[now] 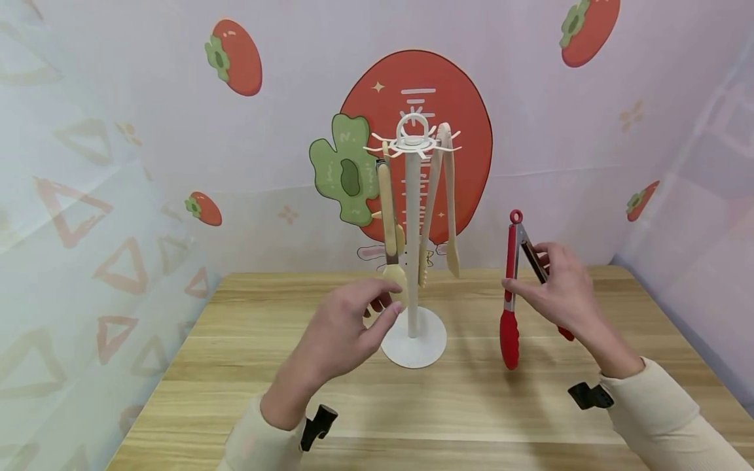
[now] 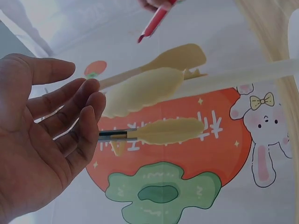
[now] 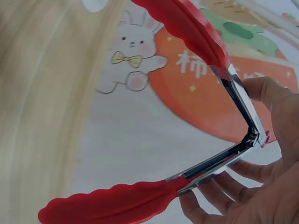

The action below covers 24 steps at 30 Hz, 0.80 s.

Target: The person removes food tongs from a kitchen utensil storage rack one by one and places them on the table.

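My right hand (image 1: 562,284) holds a pair of red and silver tongs (image 1: 510,340) above the table, thumb on one arm and fingers on the other. In the right wrist view the tongs (image 3: 112,203) are spread wide, their red scalloped tips apart. A white rack (image 1: 413,248) with hooks round its top stands upright, with cream tongs (image 1: 387,216) hanging at its left and beige tongs (image 1: 450,196) at its right. My left hand (image 1: 347,327) is near the lower end of the cream tongs, fingers loosely bent; in the left wrist view nothing shows in its grip.
The rack's round white base (image 1: 432,350) rests on the wood-grain table (image 1: 265,405). Behind the table hangs a pale cloth (image 1: 283,111) printed with persimmons and a rabbit. A dark wrist mount (image 1: 318,425) sits at the left cuff, another (image 1: 591,396) at the right.
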{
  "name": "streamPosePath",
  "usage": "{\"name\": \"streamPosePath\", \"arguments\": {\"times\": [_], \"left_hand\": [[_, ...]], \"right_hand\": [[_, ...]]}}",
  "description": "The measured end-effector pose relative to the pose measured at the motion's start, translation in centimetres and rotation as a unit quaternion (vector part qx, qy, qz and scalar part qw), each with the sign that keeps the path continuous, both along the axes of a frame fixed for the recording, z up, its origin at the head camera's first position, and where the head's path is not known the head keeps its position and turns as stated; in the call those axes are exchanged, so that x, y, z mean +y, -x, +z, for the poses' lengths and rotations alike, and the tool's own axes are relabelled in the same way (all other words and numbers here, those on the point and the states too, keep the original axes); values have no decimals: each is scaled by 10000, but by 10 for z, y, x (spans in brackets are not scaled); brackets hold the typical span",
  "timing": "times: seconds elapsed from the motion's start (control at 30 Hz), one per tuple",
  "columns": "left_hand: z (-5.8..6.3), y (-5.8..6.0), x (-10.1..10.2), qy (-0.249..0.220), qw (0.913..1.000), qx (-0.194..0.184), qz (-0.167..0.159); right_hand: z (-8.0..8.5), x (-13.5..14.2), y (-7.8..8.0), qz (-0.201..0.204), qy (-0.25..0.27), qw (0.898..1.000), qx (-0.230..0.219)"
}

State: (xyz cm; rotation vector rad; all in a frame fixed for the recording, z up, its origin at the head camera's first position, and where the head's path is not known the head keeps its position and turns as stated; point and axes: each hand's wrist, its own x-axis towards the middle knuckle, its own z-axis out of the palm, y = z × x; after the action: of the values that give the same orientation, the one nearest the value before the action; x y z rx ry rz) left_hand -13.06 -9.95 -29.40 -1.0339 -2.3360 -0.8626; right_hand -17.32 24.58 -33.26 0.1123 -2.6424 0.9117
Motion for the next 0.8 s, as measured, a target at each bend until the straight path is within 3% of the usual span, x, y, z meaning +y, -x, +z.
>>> {"name": "streamPosePath", "arguments": {"times": [0.5,0.8], "left_hand": [[10,18,-11,-719,9973,-94,75],[15,25,-12,-904,9952,-205,305]], "right_hand": [[-33,22,14,-17,-441,9913,-1239],[-46,32,22,-100,-614,9855,-1578]]}}
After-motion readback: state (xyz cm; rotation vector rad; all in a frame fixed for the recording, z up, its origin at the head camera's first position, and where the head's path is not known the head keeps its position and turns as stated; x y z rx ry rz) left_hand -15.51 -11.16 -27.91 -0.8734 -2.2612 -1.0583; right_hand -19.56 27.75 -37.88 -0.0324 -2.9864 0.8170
